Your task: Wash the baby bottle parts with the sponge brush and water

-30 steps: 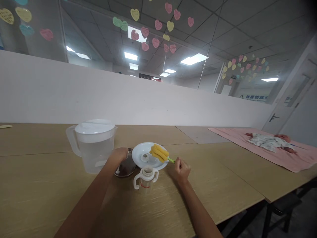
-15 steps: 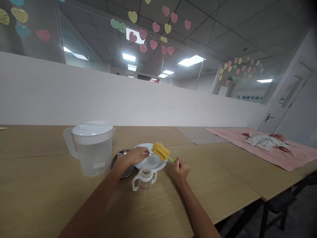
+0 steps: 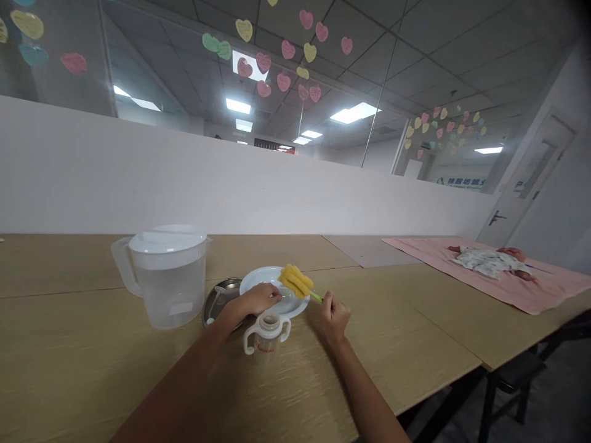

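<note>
My right hand [image 3: 336,315] is closed round the green handle of a bottle brush [image 3: 295,282], whose yellow sponge head is held over the white dish [image 3: 295,306]. Reaching into the left side of that dish, my left hand [image 3: 262,298] has its fingers curled together; what they hold, if anything, is hidden. A clear baby bottle [image 3: 266,337] with a white two-handled collar stands uncapped in front of the dish. To its left lies a round steel tray [image 3: 213,303] with a small white part and a thin straw-like piece on it, partly behind my left wrist.
A lidded clear pitcher [image 3: 173,277] of water stands left of the tray. At the far right, a doll [image 3: 489,261] in a patterned outfit lies on a pink cloth [image 3: 545,298]. A white wall [image 3: 231,191] runs behind the table; a dark stool [image 3: 512,375] is below its right edge.
My left hand has moved from the steel tray rightward into the white dish, leaving a white piece visible on the tray. My right hand keeps the brush in nearly the same place.
</note>
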A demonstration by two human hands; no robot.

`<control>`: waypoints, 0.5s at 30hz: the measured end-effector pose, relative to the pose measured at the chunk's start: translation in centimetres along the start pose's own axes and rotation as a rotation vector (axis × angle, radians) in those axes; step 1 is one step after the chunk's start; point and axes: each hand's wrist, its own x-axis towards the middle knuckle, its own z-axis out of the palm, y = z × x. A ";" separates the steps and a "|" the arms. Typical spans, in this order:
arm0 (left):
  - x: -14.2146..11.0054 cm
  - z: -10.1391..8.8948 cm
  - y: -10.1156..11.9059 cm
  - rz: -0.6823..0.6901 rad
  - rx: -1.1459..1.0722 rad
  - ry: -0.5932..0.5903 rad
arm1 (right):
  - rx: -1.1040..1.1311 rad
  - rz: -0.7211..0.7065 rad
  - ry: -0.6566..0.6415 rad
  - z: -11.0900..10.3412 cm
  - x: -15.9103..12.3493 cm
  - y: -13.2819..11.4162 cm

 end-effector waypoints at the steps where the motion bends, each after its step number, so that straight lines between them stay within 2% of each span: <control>1: 0.1 0.1 0.0 0.027 -0.023 -0.016 | -0.003 0.003 -0.002 0.0 0.0 0.0; 3: 0.3 0.1 -0.2 0.063 -0.074 -0.033 | -0.004 0.008 -0.007 0.0 0.0 0.0; 8: 0.7 0.0 -0.5 0.046 -0.145 -0.005 | -0.002 -0.004 -0.006 0.1 0.0 0.2; 15: 1.3 -0.6 -0.2 0.049 -0.256 0.127 | 0.021 0.005 -0.010 0.0 0.0 0.1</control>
